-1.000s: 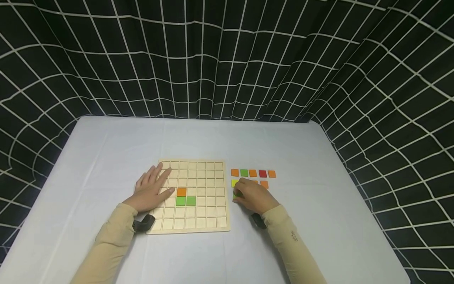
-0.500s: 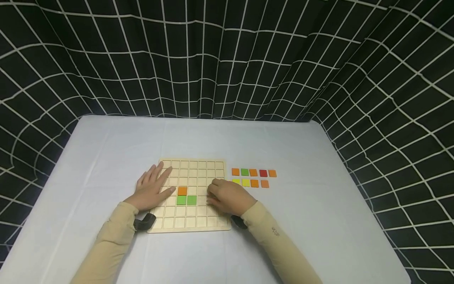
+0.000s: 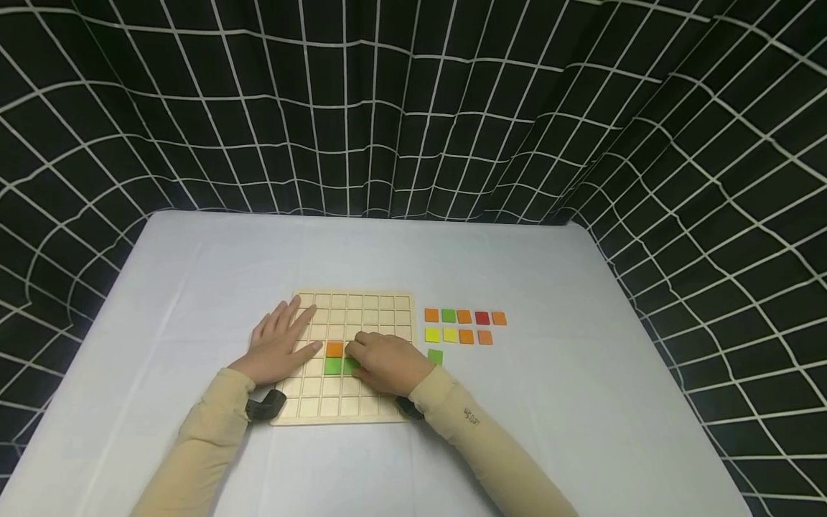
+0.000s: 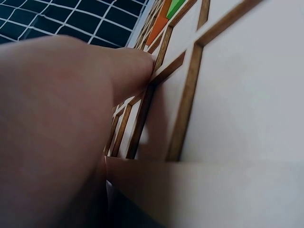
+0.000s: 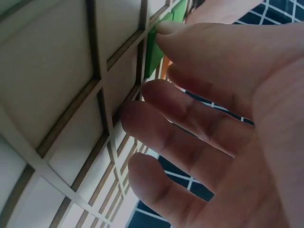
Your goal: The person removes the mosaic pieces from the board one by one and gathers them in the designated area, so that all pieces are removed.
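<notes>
My left hand (image 3: 274, 352) lies spread over the left side of a pale wooden grid board (image 3: 342, 406), thumb pointing right. An orange tile (image 3: 334, 349) sits in a cell of the board, with a green tile (image 3: 332, 366) just below it. A second green tile (image 3: 350, 365) lies beside that one, partly under my right hand (image 3: 390, 362). In the right wrist view, the thumb tip meets a green tile (image 5: 154, 52), while the other fingers bend toward the board. Fingers cover the cell right of the orange tile, so I cannot tell whether the right hand pinches a tile.
Right of the board, loose tiles lie in rows on the white tabletop (image 3: 517, 402): several orange, a red tile (image 3: 482, 318), yellow tiles (image 3: 432, 334) and green ones, including a single green tile (image 3: 436, 357) close to the right sleeve. A dark gridded curtain (image 3: 388, 108) surrounds the table.
My right hand has moved left from the loose tiles, across the board's right side, to the placed tiles. The lone loose green tile is uncovered again. My left hand stays put.
</notes>
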`<state>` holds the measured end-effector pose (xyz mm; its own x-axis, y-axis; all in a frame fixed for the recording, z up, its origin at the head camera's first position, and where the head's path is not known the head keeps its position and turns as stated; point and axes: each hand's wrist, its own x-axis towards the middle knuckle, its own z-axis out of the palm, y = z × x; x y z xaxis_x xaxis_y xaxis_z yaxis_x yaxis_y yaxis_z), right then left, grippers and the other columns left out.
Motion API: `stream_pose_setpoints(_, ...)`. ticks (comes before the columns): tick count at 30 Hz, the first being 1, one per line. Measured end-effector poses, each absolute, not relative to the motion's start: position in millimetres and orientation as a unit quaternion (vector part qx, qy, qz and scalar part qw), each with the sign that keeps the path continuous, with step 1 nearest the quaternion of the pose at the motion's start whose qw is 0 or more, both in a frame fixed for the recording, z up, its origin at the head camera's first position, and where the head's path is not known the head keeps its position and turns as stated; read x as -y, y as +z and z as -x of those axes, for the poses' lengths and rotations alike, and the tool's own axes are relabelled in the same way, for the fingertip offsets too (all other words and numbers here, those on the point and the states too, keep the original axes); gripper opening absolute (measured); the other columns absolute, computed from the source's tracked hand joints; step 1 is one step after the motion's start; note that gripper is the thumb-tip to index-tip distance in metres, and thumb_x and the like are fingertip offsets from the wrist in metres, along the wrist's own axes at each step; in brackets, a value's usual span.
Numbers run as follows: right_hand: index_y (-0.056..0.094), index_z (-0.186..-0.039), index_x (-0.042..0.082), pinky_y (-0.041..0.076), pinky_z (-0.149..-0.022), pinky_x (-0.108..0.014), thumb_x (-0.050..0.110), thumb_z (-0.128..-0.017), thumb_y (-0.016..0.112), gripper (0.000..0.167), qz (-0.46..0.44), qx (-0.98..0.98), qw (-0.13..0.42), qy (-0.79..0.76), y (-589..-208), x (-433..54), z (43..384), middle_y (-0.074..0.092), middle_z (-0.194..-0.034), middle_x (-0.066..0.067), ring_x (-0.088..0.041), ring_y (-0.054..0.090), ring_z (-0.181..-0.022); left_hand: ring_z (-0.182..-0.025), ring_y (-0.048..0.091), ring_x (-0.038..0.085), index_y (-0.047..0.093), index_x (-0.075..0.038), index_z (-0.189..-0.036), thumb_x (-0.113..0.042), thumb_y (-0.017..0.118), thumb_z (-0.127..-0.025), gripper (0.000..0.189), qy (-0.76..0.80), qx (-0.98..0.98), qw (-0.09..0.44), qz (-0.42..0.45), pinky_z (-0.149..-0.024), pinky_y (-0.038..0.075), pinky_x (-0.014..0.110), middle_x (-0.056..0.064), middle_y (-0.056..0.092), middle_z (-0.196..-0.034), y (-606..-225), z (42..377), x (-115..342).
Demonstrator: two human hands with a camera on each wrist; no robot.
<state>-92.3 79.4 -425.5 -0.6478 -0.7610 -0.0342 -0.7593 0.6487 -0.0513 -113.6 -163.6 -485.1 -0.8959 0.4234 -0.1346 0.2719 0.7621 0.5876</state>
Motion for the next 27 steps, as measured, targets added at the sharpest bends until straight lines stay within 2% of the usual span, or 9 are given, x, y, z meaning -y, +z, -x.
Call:
stream_pose_setpoints(7, 0.062, -0.112, 0.017, 0.052, -0.076, -0.019, 0.021, -0.091, 0.067, 0.022, 0.437, -0.899, 0.022, -0.015, -426.2, -78.5, 91.3, 0.063, -0.099, 0.006, -0.007, 0.061, -0.085, -0.146, -0.011, 0.039, 0.01, -0.016, -0.155, -0.051, 0.041, -0.099, 0.073, 0.285, -0.932, 0.128, -0.186, -0.112, -0.006, 0.061, 0.013, -0.01, -0.161, -484.3, 112.5, 162.9)
stream_pose_setpoints(15, 0.067, -0.114, 0.027, 0.051, -0.075, -0.016, 0.015, -0.092, 0.065, 0.025, 0.475, -0.879, 0.03, -0.029, -425.5, -81.4, 91.4, 0.062, -0.1, 0.006, -0.005, 0.061, -0.085, -0.145, -0.009, 0.041, 0.013, -0.014, -0.155, -0.049, 0.043, -0.099, 0.073, 0.293, -0.929, 0.122, -0.188, -0.111, -0.006, 0.063, 0.017, -0.007, -0.16, -480.4, 109.8, 161.0)
stream_pose_setpoints(21, 0.068, -0.112, 0.024, 0.049, -0.08, -0.014, 0.011, -0.092, 0.064, 0.024, 0.481, -0.874, 0.051, -0.042, -425.2, -81.9, 92.4, 0.061, -0.102, 0.004, -0.006, 0.06, -0.086, -0.145, -0.009, 0.04, 0.012, -0.015, -0.155, -0.051, 0.042, -0.098, 0.073, 0.286, -0.932, 0.123, -0.187, -0.112, -0.006, 0.062, 0.015, -0.007, -0.161, -482.8, 110.7, 162.0)
stream_pose_setpoints(27, 0.067, -0.11, 0.022, 0.049, -0.081, -0.014, 0.016, -0.095, 0.061, 0.018, 0.477, -0.875, 0.05, -0.062, -425.9, -81.9, 91.7, 0.061, -0.103, 0.003, -0.007, 0.062, -0.088, -0.145, -0.009, 0.04, 0.012, -0.016, -0.155, -0.05, 0.042, -0.099, 0.073, 0.287, -0.931, 0.124, -0.187, -0.112, -0.006, 0.062, 0.015, -0.007, -0.161, -483.2, 110.7, 162.1)
